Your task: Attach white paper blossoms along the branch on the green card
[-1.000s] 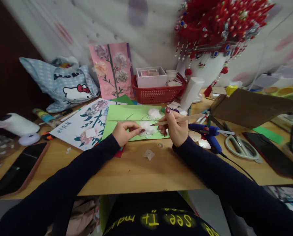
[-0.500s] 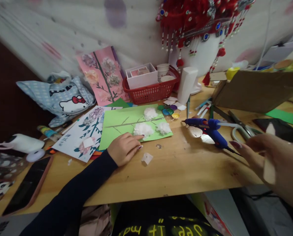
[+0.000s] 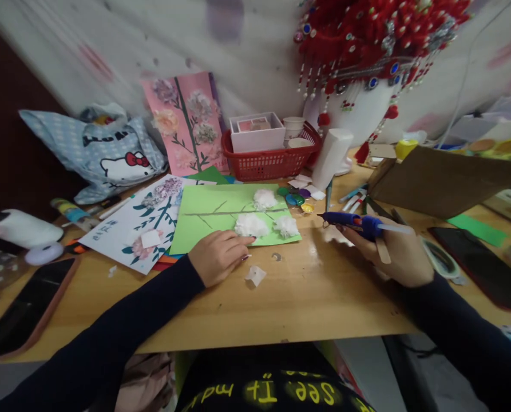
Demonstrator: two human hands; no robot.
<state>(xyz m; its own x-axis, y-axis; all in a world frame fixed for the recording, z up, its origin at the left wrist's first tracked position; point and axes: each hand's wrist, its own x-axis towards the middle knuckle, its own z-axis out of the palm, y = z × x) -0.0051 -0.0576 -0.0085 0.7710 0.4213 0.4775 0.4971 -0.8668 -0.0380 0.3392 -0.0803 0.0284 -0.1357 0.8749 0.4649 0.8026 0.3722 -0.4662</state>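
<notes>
My left hand (image 3: 221,257) lies on the lower edge of the light green card (image 3: 190,229), fingers stretched out and touching it beside a white paper flower (image 3: 250,225). Two more white flowers sit along a branch drawn on the card. My right hand (image 3: 403,254) is closed around a blue hot glue gun (image 3: 353,224), its nozzle pointing left toward the card. A pale wooden craft stick (image 3: 383,250) sticks out below the gun from the same hand. A small piece of white paper (image 3: 256,276) lies in front of my left hand.
Small paint pots (image 3: 295,199) stand behind the card's right corner. A red basket (image 3: 272,165) holds a white box and cups. At right are a cardboard piece (image 3: 435,177), a roll of tape (image 3: 442,257) and a dark tablet (image 3: 480,263). A phone (image 3: 27,309) lies at left.
My right hand has moved left from the right side and taken hold of the hot glue gun, keeping the craft stick. My left hand stays on the card. The view has shifted slightly.
</notes>
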